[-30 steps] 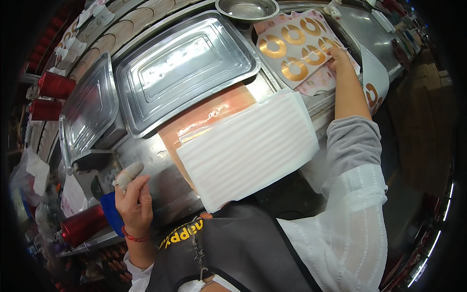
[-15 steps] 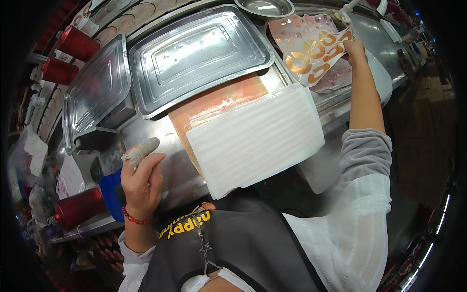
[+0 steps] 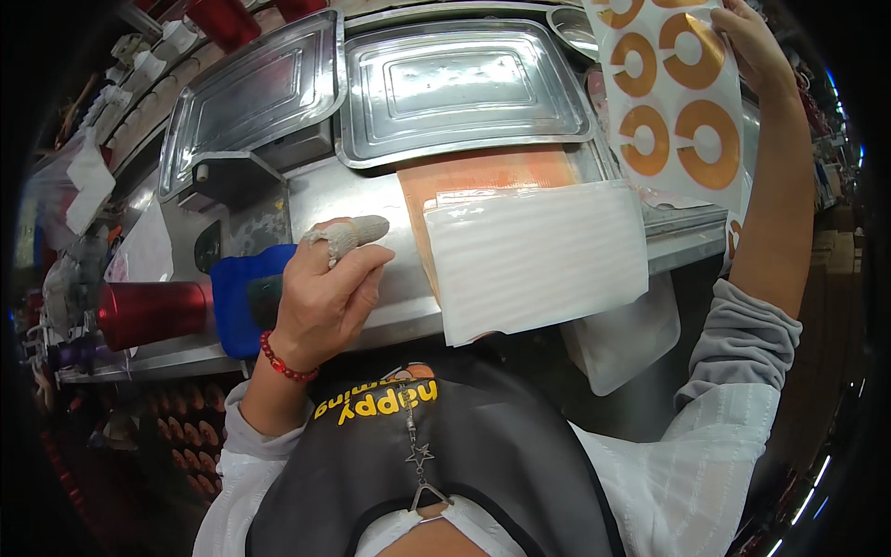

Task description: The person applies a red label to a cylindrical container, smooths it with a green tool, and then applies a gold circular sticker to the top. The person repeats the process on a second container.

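Observation:
My right hand (image 3: 759, 51), raised at the far right, pinches the upper edge of a white sheet of gold C-shaped decals (image 3: 657, 107), which hangs down in front of it. My left hand (image 3: 329, 302) hovers at the near table edge, holding nothing. A knitted finger cover (image 3: 357, 234) wraps its stretched index finger, with the thumb a little apart below. To its right, a white foam-like sheet (image 3: 538, 265) lies over an orange sheet (image 3: 478, 172) and overhangs the table's front edge.
Two shallow metal trays (image 3: 459, 88) (image 3: 260, 97) stand behind the sheets. A metal bowl (image 3: 574, 35) is at the back right. A blue object (image 3: 234, 302) and a red metal cup (image 3: 153, 314) sit left of my left hand. Below the table edge is a translucent white bin (image 3: 631, 339).
My right hand has lifted the decal sheet off the pile at the back right, so it now hangs upright and closer. The view has shifted, and my left hand stays near the table edge.

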A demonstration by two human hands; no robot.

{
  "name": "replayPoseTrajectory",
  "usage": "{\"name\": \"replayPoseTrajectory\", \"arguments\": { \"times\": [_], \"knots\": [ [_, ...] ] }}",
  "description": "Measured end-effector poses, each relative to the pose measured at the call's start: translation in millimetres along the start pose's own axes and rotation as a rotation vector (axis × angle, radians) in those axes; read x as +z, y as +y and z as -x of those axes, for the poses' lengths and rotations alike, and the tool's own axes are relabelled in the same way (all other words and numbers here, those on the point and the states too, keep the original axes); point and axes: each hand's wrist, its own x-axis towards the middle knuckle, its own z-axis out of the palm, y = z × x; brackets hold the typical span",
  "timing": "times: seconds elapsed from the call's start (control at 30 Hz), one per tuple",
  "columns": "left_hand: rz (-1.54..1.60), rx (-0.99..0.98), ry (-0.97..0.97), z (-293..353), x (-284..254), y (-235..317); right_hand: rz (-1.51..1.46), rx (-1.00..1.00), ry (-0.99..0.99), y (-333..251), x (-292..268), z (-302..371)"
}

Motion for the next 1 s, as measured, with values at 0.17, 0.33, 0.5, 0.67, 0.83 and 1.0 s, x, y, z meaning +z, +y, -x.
{"name": "replayPoseTrajectory", "arguments": {
  "times": [0.17,0.33,0.5,0.67,0.83,1.0],
  "knots": [
    [0.007,-0.022,0.002,14,-14,-5,-0.331,-0.048,0.075,44,-3,-76],
    [0.003,-0.071,0.073,32,-20,-18,-0.374,0.238,0.05,123,124,-97],
    [-0.001,-0.038,0.059,40,-24,-26,-0.111,0.467,0.04,195,162,-94],
    [0.01,-0.048,0.078,45,-24,-30,0.08,0.528,0.075,181,172,-80],
    [0.026,-0.031,0.077,43,-22,-31,0.084,0.511,-0.035,184,171,-82],
    [0.028,-0.079,0.052,43,-22,-28,0.099,0.486,-0.088,176,183,-84]
  ]
}}
